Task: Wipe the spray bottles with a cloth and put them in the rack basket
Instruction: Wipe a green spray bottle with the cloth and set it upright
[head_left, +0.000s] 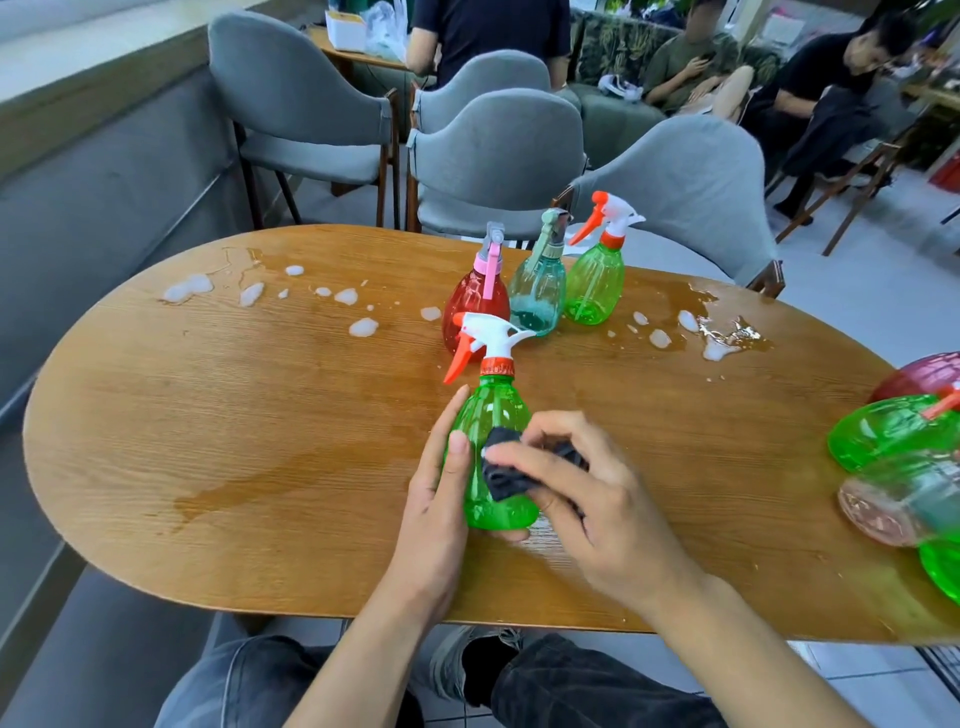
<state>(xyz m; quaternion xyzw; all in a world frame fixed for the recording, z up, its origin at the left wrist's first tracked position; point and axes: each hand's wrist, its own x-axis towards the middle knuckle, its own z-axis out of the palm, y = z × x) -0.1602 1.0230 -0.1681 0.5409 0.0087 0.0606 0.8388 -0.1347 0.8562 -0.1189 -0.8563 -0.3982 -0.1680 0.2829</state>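
Note:
A green spray bottle (491, 415) with a white and orange trigger stands upright near the table's front edge. My left hand (441, 499) grips its left side. My right hand (576, 488) presses a dark cloth (504, 467) against the bottle's front. Behind it stand a red bottle (475, 301) with a pink trigger, a teal bottle (537, 291) and another green bottle (595, 283). At the right edge several bottles lie together: a green one (883, 431), a red one (919, 376) and a pinkish one (883, 509). The basket around them does not show clearly.
The oval wooden table (260, 441) has foam blobs (189, 288) and wet patches (722, 338) along its far side. Grey chairs (498, 156) stand behind the table. People sit in the background at the top right.

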